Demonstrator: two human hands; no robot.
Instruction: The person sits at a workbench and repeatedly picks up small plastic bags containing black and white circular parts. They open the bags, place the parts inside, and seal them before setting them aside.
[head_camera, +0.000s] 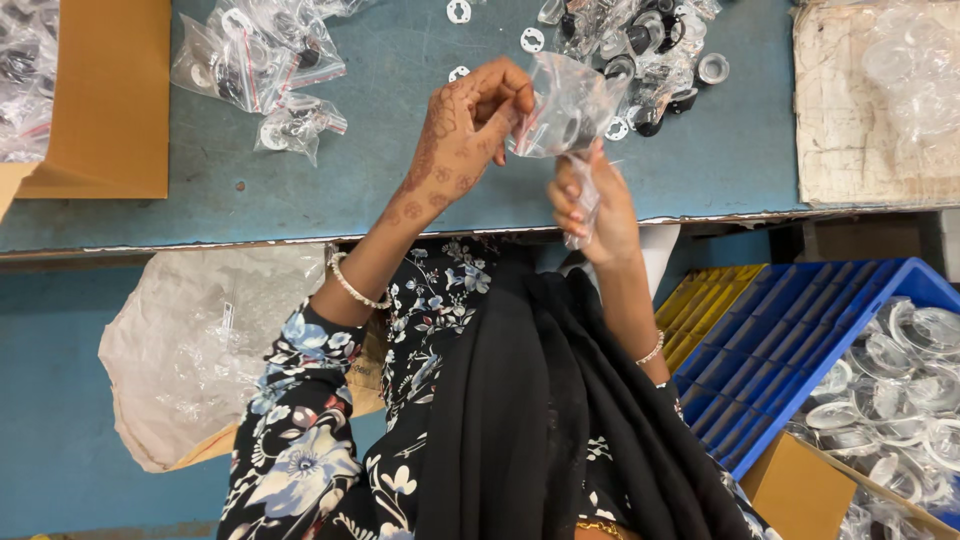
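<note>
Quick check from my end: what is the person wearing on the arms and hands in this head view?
The left hand carries dark reddish-brown patterned drawings that run down the wrist, above a pale beaded bracelet. The right hand is unmarked, with a thin beaded bracelet at the wrist. The sleeves are black with a blue and white floral print, and a black scarf hangs between them.

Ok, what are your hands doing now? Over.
Left hand pinching clear plastic bag top. Right hand gripping its lower end. Loose round parts beyond, nothing blocking.
</note>
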